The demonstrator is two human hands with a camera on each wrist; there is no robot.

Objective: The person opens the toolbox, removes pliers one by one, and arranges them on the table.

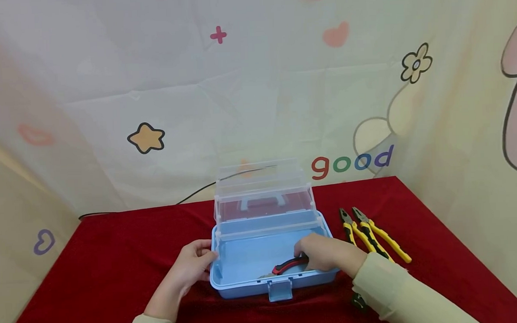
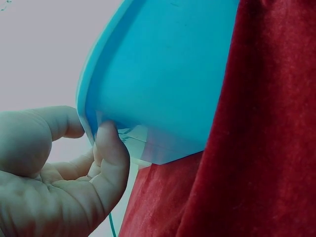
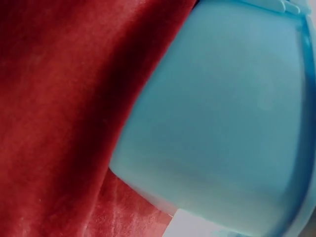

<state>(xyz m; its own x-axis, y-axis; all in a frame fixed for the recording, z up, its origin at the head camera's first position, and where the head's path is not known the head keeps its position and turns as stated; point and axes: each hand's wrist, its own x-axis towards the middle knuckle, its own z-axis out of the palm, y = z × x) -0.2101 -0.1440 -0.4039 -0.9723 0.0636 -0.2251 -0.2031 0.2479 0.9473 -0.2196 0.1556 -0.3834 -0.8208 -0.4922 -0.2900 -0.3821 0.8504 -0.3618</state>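
Observation:
A light-blue toolbox [image 1: 241,291] sits on the red cloth, its clear lid raised at the back. My left hand [image 1: 193,266] pinches the box's left rim; in the left wrist view that hand [image 2: 74,168] has its fingertips on both sides of the rim [image 2: 85,94]. Inside the box, at the front right, my right hand [image 1: 319,252] grips pliers with red-and-black handles [image 1: 289,265]. Their metal end points left, close to the front wall. The right wrist view shows mostly the box's outer side [image 3: 212,123], with the fingers hidden.
Two pairs of yellow-and-black pliers [image 1: 349,225] [image 1: 378,235] lie right of the box, partly behind the right sleeve. A dark object [image 1: 359,300] shows under that sleeve. The clear lid [image 1: 264,192] stands before a patterned curtain [image 1: 256,109]. A latch [image 1: 280,290] hangs at the front.

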